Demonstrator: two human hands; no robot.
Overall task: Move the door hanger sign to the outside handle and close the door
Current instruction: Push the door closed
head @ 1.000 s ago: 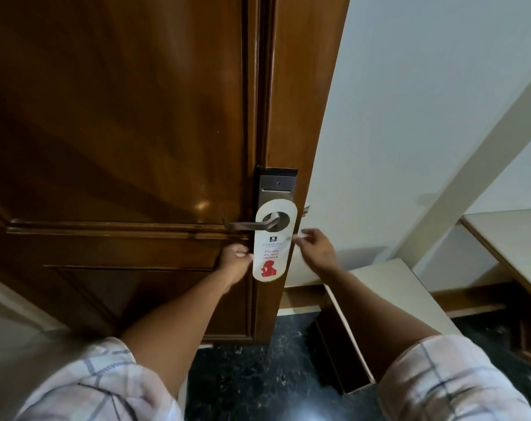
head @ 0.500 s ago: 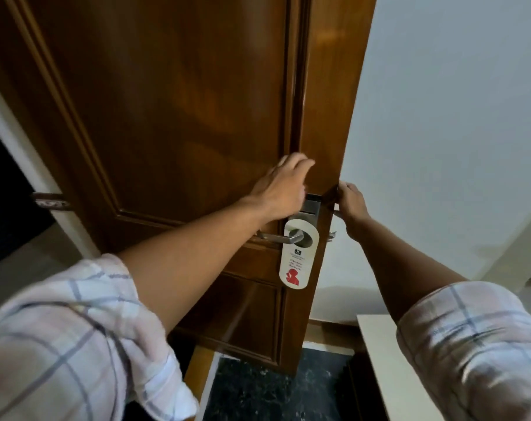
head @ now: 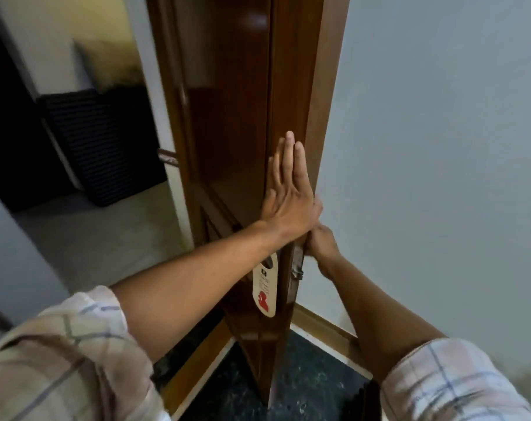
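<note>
The brown wooden door (head: pixel 237 117) stands ajar and I see it almost edge-on. The white door hanger sign (head: pixel 265 291), with a red figure on it, hangs from the handle on the door's left face; my left forearm covers its top. My left hand (head: pixel 288 202) lies flat against that face above the handle, fingers straight and together. My right hand (head: pixel 320 244) is curled at the door's edge on the far side at handle height, just above the metal latch (head: pixel 297 273). The handle it wraps is hidden by the hand.
A pale wall (head: pixel 440 147) runs close along the right of the door, with a wooden baseboard (head: pixel 325 326) and dark marble floor (head: pixel 313 375) below. Left of the door, a lighter floor and a dark slatted object (head: pixel 100 141) show through the opening.
The door has swung and now shows nearly edge-on. My left hand went from beside the sign up to lie flat on the door. My right hand moved up to the door's edge.
</note>
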